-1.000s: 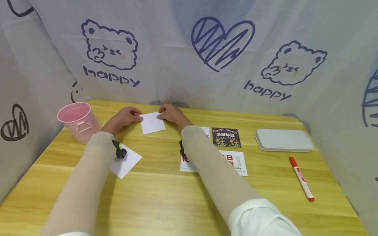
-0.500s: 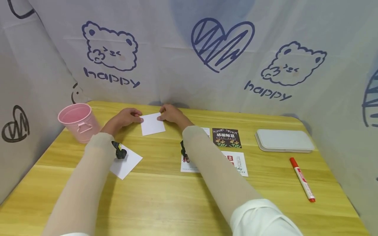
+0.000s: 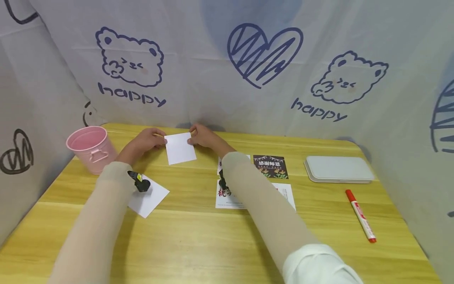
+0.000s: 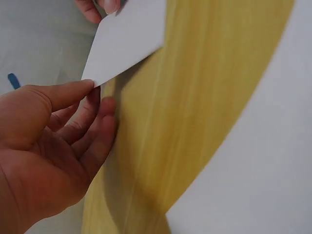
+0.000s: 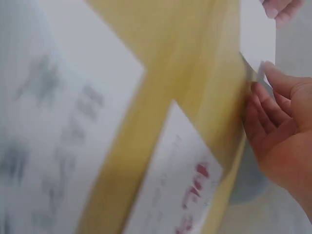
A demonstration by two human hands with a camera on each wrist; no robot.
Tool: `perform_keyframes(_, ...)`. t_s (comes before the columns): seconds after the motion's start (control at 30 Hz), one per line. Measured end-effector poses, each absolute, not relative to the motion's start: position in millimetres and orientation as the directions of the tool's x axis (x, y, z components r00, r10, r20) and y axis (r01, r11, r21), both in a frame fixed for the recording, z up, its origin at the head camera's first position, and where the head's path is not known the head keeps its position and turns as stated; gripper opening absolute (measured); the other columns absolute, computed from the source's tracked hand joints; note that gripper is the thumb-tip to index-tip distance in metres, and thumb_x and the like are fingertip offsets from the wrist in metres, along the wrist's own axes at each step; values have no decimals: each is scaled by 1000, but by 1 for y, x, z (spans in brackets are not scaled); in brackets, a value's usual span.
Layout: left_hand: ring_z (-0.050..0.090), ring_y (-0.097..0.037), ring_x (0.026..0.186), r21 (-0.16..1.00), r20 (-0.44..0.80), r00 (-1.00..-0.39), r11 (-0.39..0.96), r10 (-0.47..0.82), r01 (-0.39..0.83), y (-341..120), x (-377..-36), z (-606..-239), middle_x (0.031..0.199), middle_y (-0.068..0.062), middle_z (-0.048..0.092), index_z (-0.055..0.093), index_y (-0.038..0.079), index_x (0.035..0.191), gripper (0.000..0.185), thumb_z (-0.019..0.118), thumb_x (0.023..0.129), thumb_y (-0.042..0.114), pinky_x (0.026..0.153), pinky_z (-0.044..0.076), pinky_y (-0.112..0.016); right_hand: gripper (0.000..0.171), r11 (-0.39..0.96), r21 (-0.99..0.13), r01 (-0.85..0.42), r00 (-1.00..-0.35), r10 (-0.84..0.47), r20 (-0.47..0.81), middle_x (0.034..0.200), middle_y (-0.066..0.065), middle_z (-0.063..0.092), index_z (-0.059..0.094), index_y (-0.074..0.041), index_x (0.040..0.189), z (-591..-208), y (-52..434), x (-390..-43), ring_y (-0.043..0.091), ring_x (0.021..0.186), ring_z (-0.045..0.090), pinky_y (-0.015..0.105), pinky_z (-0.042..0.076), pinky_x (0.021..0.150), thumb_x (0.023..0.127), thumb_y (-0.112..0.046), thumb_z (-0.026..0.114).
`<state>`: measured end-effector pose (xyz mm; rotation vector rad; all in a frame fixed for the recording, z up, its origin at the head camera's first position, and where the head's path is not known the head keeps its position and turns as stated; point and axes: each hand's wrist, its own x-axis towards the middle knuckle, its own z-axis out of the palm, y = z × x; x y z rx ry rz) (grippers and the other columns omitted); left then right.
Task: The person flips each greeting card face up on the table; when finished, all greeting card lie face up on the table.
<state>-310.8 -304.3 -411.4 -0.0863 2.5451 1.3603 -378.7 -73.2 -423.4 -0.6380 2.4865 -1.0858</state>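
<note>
A blank white square card [image 3: 180, 149] is held near the table's back edge by both hands. My left hand [image 3: 147, 141] pinches its far left corner between thumb and fingers, and my right hand [image 3: 204, 138] pinches the far right corner. In the left wrist view the card [image 4: 127, 41] is tilted up, with a shadow on the wood beneath it. From the right wrist view, the right thumb lies on the corner of the card [image 5: 258, 36] while the other fingers curl loosely below. Another blank white card [image 3: 150, 199] lies under the left wrist.
Printed cards, among them a dark flowered card [image 3: 270, 167] and a white card with red characters [image 3: 230, 199], lie partly under the right forearm. A pink bucket [image 3: 93, 152] stands at left. To the right are a white case [image 3: 338, 169] and a red marker [image 3: 360, 216]. A printed curtain [image 3: 198, 90] hangs behind the table.
Both hands keep their grip on the card; its near edge has shifted slightly toward me and its face shows a little more. The whole view has shifted slightly.
</note>
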Motion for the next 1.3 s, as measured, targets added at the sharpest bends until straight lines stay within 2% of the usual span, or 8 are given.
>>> perform_keyframes(0.1,66,-16,85,883,-263,-960,424,93,-200,-304,-307,-402,101,-9,66,40,-5,142,47,58,101,10,82,58,-28,46,519,-812,-268,-821,-564,-90,107,12,63,45,-4,141,-412,-68,-373,25,80,60,31,50,64,100,-15,63)
perform_keyframes(0.27,67,-12,80,920,-234,-965,349,122,-179,-297,-297,-384,94,-2,64,39,-5,140,46,58,101,8,85,59,-34,46,397,-876,-274,-812,-584,-11,107,11,64,41,-6,146,-390,-51,-353,38,95,65,44,56,76,103,-11,56)
perform_keyframes(0.4,66,-12,82,933,-182,-968,341,171,-115,-281,-281,-373,96,-1,64,42,-3,139,44,60,102,13,85,59,-31,42,343,-896,-283,-817,-576,37,103,11,64,46,-8,143,-371,-25,-326,44,93,66,53,54,80,103,-11,57)
perform_keyframes(0.6,65,-14,82,959,-127,-946,282,299,-40,-250,-247,-368,96,-2,64,45,-3,134,39,61,102,14,83,59,-31,37,297,-902,-314,-809,-581,90,103,11,63,54,-10,136,-359,23,-275,38,83,67,45,58,73,100,-10,60)
perform_keyframes(0.83,62,-17,82,971,-127,-886,237,446,-20,-202,-219,-372,99,-5,63,48,-3,132,36,60,101,12,82,57,-34,30,297,-904,-308,-811,-579,86,103,10,67,63,-13,129,-361,84,-216,37,88,68,49,58,79,99,-15,64)
perform_keyframes(0.9,62,-18,82,973,-130,-870,229,476,-20,-188,-217,-373,101,-5,63,50,-2,132,35,60,101,12,82,57,-35,29,335,-889,-311,-821,-566,74,99,7,70,65,-17,127,-362,100,-204,32,87,68,45,59,79,98,-20,66)
perform_keyframes(1.1,60,-20,84,979,-113,-830,201,546,-1,-158,-211,-374,102,-6,64,54,1,130,32,61,100,11,81,54,-38,29,358,-864,-356,-812,-576,96,92,3,69,67,-19,122,-362,135,-184,23,82,65,30,54,70,93,-20,74)
perform_keyframes(1.3,61,-25,88,972,-123,-820,234,558,14,-139,-206,-383,113,-13,62,57,7,131,33,63,99,14,84,54,-42,21,320,-862,-393,-784,-606,132,98,4,68,70,-16,112,-359,147,-178,22,82,63,28,54,68,92,-15,75)
